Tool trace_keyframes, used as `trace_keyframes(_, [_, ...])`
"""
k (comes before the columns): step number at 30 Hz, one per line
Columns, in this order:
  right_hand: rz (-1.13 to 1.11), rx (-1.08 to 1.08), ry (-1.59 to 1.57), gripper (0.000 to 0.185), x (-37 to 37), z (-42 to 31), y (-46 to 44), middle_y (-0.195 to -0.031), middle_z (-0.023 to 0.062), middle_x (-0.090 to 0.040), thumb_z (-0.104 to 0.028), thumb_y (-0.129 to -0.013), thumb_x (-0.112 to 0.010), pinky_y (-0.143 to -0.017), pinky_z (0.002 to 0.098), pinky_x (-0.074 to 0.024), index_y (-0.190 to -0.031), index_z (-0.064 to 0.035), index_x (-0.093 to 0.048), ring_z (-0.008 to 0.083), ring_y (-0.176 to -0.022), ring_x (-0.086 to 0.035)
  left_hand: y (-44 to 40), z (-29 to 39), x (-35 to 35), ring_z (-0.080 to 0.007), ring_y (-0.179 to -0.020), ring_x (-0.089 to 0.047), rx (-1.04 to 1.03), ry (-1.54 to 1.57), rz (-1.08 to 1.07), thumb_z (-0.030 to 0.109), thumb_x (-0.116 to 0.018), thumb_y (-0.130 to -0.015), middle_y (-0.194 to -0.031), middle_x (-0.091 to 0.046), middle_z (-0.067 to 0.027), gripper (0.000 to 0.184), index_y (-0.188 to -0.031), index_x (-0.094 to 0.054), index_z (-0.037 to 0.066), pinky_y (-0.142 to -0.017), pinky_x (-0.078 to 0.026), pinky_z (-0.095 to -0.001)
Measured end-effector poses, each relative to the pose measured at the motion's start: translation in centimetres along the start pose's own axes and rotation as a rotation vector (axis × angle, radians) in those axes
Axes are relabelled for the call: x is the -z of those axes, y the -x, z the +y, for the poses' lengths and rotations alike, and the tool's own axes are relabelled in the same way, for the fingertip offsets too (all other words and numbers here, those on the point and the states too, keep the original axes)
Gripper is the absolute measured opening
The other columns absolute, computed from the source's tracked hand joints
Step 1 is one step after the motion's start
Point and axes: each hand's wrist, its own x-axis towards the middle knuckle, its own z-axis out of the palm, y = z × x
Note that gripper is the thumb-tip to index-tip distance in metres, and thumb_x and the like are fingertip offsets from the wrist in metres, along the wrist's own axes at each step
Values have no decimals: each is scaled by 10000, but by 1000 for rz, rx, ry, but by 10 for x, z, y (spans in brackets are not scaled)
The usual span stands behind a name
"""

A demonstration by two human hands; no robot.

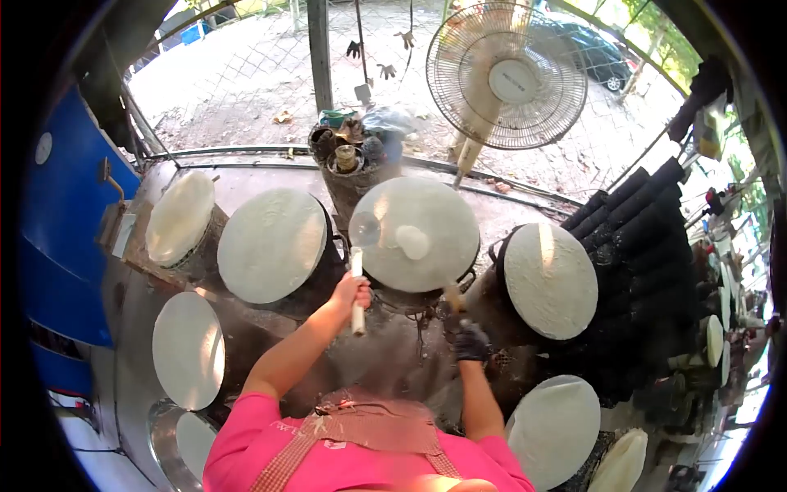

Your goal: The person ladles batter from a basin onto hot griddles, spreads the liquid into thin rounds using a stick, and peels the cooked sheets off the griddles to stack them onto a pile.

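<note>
- Gripping a white stick with a clear round end [357, 283], the left hand [352, 293] is bare and its fingers are curled shut around the stick.
- The clear round end is over the left side of the big, flat, round white top in the middle [434, 221]. I cannot tell if it touches.
- The right hand [471, 341] has a dark glove on. It is blurry, so I cannot tell how far open it is.
- A short brown thing [454, 298] is at the finger end of the glove, near the front edge of the middle white top. It looks held, but the blur hides the grip.
- A small, paler white blob [412, 242] is on the middle white top.
- Left of that top is another big round white top on a dark pot [272, 246]. It is tilted in the view.
- Right of the gloved hand is a bumpy round white top on a dark pot with handles [551, 280].
- Behind the middle top is a dirty, dark round bin full of odds and ends [352, 184].
- A big round fan with a wire cage [507, 78] stands past the pots, near the wire fence [238, 82].
- A big, shiny blue round tank [70, 221] is far to the left.
</note>
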Motion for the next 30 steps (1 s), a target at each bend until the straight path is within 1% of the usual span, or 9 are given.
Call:
trace_keyframes(2, [424,265,-470,260,-14,-29,23,-772,146,-600,-383,-770,-485,-648,392,-461,-834,-166,-613,329,-726,-568,-34,-24,-6,-87,-351,-303,14,-51,-101,111,-454,-791,-504,-315,5,127,-698,-382,67,-321,-272,-232])
trace_keyframes(6, [132,29,-438,232,18,-50,69,-703,155,-581,-333,-736,-560,-591,397,-442,-871,-153,-616,316,-648,-558,21,1,-2,-58,-359,-299,488,503,-359,131,-465,-815,-484,-302,33,194,-658,-358,91,-311,-239,-192])
trace_keyframes(8, [311,204,-427,194,69,-51,97,-642,153,-569,-281,-729,-566,-516,392,-426,-781,-108,-634,307,-556,-545,73,-10,48,-59,-340,-257,81,38,-424,201,-433,-852,-493,-284,45,182,-695,-374,129,-296,-222,-203])
trace_keyframes(10, [483,271,-290,222,37,-45,113,-621,130,-569,-259,-719,-588,-492,388,-422,-833,-73,-626,289,-525,-539,111,-22,53,-64,-334,-243,148,-65,-106,231,-431,-857,-490,-268,39,189,-693,-394,146,-294,-220,-202])
trace_keyframes(14, [369,88,-340,285,53,-68,151,-686,154,-583,-217,-711,-619,-559,365,-456,-912,-15,-602,296,-601,-560,99,-26,77,-94,-374,-306,804,595,-311,243,-376,-868,-525,-313,4,239,-690,-411,87,-294,-246,-230])
trace_keyframes(19, [276,-174,-972,324,-46,-15,214,-808,125,-572,-241,-728,-593,-622,334,-446,-949,-5,-561,248,-718,-560,131,-41,75,-122,-358,-302,1097,713,-526,280,-338,-880,-450,-292,2,368,-573,-338,77,-341,-286,-254])
trace_keyframes(22, [402,-153,-608,367,52,-16,259,-589,133,-563,-425,-677,-611,-486,402,-419,-869,-113,-607,303,-545,-548,158,-66,64,-125,-374,-313,1141,678,-512,264,-332,-881,-469,-302,-3,356,-578,-338,77,-356,-293,-260])
trace_keyframes(24, [148,-262,-438,423,28,11,292,-680,143,-580,-451,-671,-588,-533,423,-439,-914,-104,-568,321,-590,-562,176,-88,57,-119,-365,-339,1112,611,-363,288,-332,-881,-468,-308,-4,349,-602,-328,79,-351,-306,-257])
trace_keyframes(30, [178,-400,-143,356,-1,130,378,-742,136,-572,-312,-651,-592,-572,416,-449,-952,-127,-545,306,-623,-569,205,-161,41,-117,-367,-364,1256,553,-159,242,-343,-869,-470,-325,-11,334,-576,-332,82,-345,-333,-255])
